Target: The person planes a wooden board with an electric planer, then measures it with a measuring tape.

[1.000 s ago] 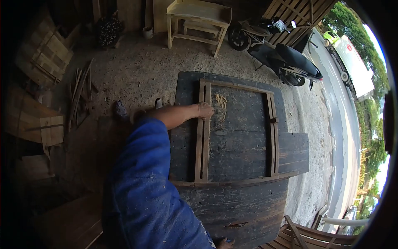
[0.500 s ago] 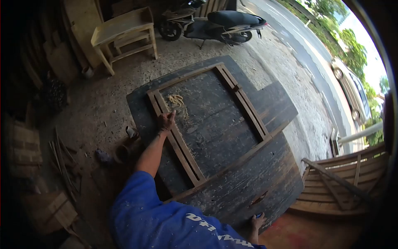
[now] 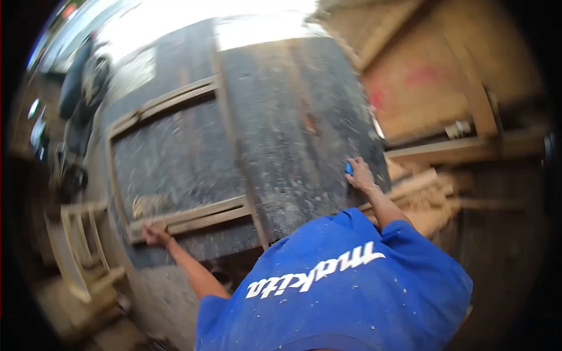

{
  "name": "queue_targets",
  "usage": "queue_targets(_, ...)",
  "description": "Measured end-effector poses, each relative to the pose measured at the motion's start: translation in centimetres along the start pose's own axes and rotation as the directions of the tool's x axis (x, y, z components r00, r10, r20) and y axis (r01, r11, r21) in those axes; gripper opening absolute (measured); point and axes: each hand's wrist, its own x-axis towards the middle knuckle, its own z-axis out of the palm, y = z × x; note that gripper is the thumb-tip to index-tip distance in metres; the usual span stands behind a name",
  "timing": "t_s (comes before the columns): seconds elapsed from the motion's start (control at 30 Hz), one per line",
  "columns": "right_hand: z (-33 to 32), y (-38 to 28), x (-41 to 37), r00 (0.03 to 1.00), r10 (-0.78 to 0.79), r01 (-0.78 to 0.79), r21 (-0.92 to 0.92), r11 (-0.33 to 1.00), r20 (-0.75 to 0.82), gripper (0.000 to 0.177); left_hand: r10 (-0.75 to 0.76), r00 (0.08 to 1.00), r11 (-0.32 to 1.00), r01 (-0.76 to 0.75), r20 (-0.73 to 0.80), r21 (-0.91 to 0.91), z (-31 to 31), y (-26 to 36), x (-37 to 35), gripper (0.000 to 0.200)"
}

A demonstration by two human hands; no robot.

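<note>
A wooden frame (image 3: 193, 215) with slotted double rails lies on the dark, worn tabletop (image 3: 275, 117). My left hand (image 3: 155, 234) is at the near left corner of the frame, its fingers closed around the rail, slightly blurred. Just beyond it, a pale yellowish tangle (image 3: 151, 205) of strands rests inside the frame. My right hand (image 3: 362, 175) is over the right side of the tabletop, closed around a small blue object (image 3: 349, 168); its kind is hard to make out. A damaged brown patch (image 3: 310, 121) marks the boards beyond that hand.
Pieces of wood (image 3: 424, 193) are piled to the right, below a large wooden panel (image 3: 415, 88) with red marks. A small wooden stand (image 3: 88, 251) is at the left. Farther back on the left, a motorbike (image 3: 76, 88) appears blurred. Bright light washes out the far edge.
The view has swung round to the right, so the frame now appears at left and the right hand is plainly visible. Each hand keeps its hold on the frame and the blue object.
</note>
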Motion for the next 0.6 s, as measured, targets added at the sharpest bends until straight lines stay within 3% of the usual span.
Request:
queue_targets(0.03, 0.1, 0.6, -2.4, 0.999, 0.043, -0.043, 0.0, 0.999, -0.008, 0.063, 0.026, 0.999, 0.999, -0.027, -0.036, -0.021, 0.7, 3.7, -2.1, 0.044)
queue_targets(0.07, 1.1, 2.2, -4.5, 0.995, 0.085, -0.083, 0.038, 0.996, -0.053, 0.061, -0.122, 0.992, 0.985, 0.12, -0.011, -0.12, 1.6, 6.9, -4.5, 0.045)
queue_targets(0.1, 2.1, 4.0, -6.6, 0.987, 0.123, -0.115, 0.075, 0.991, -0.103, 0.06, -0.029, 0.997, 0.993, 0.037, 0.069, -0.114, 2.6, 7.5, -6.6, 0.046)
queue_targets(0.17, 2.6, 6.9, -11.7, 0.948, 0.281, -0.263, 0.131, 0.956, -0.147, 0.06, -0.008, 0.934, 0.999, -0.005, 0.356, 0.035, 3.5, 15.3, -13.0, 0.044)
queue_targets(0.2, 2.7, 8.1, -13.6, 0.928, 0.333, -0.306, 0.168, 0.937, -0.167, 0.059, 0.068, 0.874, 0.981, 0.03, 0.482, -0.193, 4.6, 15.8, -16.6, 0.035)
queue_targets(0.23, 2.6, 9.4, -15.9, 0.892, 0.412, -0.38, 0.183, 0.907, -0.188, 0.059, 0.279, 0.776, 0.837, 0.091, 0.565, -0.539, 5.9, 16.0, -20.1, 0.025)
queue_targets(0.27, 3.5, 11.7, -18.0, 0.876, 0.442, -0.407, 0.196, 0.892, -0.193, 0.059, 0.201, 0.632, 0.804, 0.33, 0.749, -0.494, 5.6, 20.0, -24.0, 0.021)
queue_targets(0.3, 5.0, 14.9, -20.1, 0.83, 0.526, -0.484, 0.229, 0.844, -0.186, 0.06, 0.32, 0.4, 0.903, 0.144, 0.859, -0.404, 5.7, 22.3, -26.0, 0.02)
queue_targets(0.33, 5.9, 17.7, -22.2, 0.779, 0.603, -0.554, 0.262, 0.79, -0.174, 0.061, 0.355, 0.138, 0.909, 0.18, 0.924, -0.376, 5.5, 24.8, -28.2, 0.016)
queue_targets(0.4, 5.9, 21.8, -26.3, 0.693, 0.694, -0.644, 0.263, 0.718, -0.195, 0.061, 0.395, -0.257, 0.918, 0.064, 0.882, -0.392, 4.7, 28.7, -31.8, 0.011)
queue_targets(0.43, 3.0, 21.6, -28.0, 0.609, 0.779, -0.72, 0.308, 0.622, -0.149, 0.061, 0.349, -0.408, 0.933, 0.07, 0.843, -0.352, 4.3, 28.8, -33.6, 0.013)
queue_targets(0.47, 4.0, 25.0, -29.5, 0.522, 0.842, -0.76, 0.372, 0.533, -0.139, 0.062, 0.357, -0.426, 0.929, 0.068, 0.832, -0.363, 2.8, 30.6, -35.0, 0.013)
queue_targets(0.53, 3.9, 30.3, -32.8, 0.434, 0.872, -0.803, 0.342, 0.488, -0.227, 0.063, -0.048, -0.426, 0.978, -0.202, 0.904, -0.043, -1.0, 34.9, -37.6, 0.02)
queue_targets(0.6, 4.3, 36.5, -35.6, 0.365, 0.851, -0.772, 0.388, 0.503, -0.378, 0.057, -0.249, -0.77, 0.965, -0.249, 0.587, 0.084, 2.0, 28.2, -39.7, 0.032)
